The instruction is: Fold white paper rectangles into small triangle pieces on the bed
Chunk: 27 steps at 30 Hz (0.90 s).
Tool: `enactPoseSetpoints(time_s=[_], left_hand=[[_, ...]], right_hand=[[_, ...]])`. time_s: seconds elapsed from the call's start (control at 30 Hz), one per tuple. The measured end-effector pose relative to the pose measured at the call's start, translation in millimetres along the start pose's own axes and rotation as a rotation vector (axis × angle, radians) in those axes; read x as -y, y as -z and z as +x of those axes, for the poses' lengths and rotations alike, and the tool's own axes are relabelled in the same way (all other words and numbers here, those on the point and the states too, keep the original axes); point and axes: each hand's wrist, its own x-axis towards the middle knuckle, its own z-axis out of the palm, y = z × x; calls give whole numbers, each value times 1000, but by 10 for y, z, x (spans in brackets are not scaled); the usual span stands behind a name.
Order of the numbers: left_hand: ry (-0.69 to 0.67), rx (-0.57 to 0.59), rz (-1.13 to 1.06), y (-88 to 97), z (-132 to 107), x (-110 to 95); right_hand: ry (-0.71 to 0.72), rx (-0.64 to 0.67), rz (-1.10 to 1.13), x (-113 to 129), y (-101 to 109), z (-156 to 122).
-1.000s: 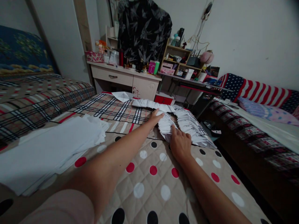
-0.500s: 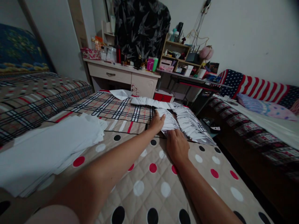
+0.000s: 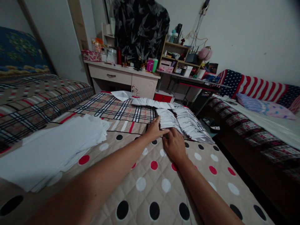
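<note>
A short row of white folded papers, their edges fanned, lies on the bed in front of me. My left hand touches the row's left side, its thumb stretched apart toward my right hand. At the near end of that row is my right hand, fingers curled closed on the papers; its fingertips are hidden. Just right of it stretches a longer row of folded papers. Behind, another row runs crosswise, with a loose folded sheet at its left.
A big stack of white sheets covers the left of the dotted bedspread. Beyond the bed stand a dresser and a small shelf with bottles and boxes. On the right is a low bench with a pillow.
My left hand has slid down and nearer along the papers, its thumb now close to my right hand. My right hand has shifted slightly left. The short row looks more upright and even.
</note>
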Motion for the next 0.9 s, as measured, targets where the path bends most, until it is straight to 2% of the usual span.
enactPoseSetpoints(time_s=[0.1,0.3,0.4,0.5,0.57,0.67,0.77,0.83,0.87,0.9], left_hand=[[-44,27,181,-43,-10,-15],[-13,75,354,-100,-61,-123],[-44,88,435,-70,-179,-180],[-61,136,511,39,-377,-196],[-70,187,539,173,-556,-186],[-113,279,541,470,-861,-172],[-189,400,479,868,-1108,-188],[-245,487,352,1175,-1191,-206],[-205,507,281,1339,-1210,-211],[-112,437,237,1507,-1219,-211]], right_hand=[[-3,37,-35,-6,-25,-22],[-39,175,-124,-21,-103,-31],[-25,217,-174,-6,-111,-76],[4,209,-209,33,-82,-192],[17,193,-222,64,-63,-302],[50,165,-198,140,-50,-479],[71,140,-147,324,-23,-623],[76,141,-96,528,21,-670],[82,148,-59,650,50,-672],[88,158,-14,778,81,-661]])
